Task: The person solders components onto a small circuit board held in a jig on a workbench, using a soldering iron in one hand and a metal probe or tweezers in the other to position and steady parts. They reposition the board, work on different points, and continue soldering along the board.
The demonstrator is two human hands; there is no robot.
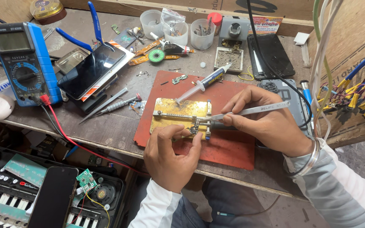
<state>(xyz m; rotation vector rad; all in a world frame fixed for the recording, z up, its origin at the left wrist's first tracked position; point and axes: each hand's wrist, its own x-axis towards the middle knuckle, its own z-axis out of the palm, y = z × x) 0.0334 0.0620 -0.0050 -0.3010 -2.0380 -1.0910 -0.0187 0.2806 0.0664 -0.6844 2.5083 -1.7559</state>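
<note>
Mostly cluttered workbench, red mat, multimeter

At the far left of the bench we see a blue multimeter with a red lead trailing off the edge, and beside it a dark phone propped on a stack. Blue-handled pliers lie behind it. Further back stand three clear plastic cups of small parts — near a green solder-wick spool. A syringe lies tilted across the red mat. Below the bench we find a keyboard and a second phone, with yellow-tipped wires at right.
</note>
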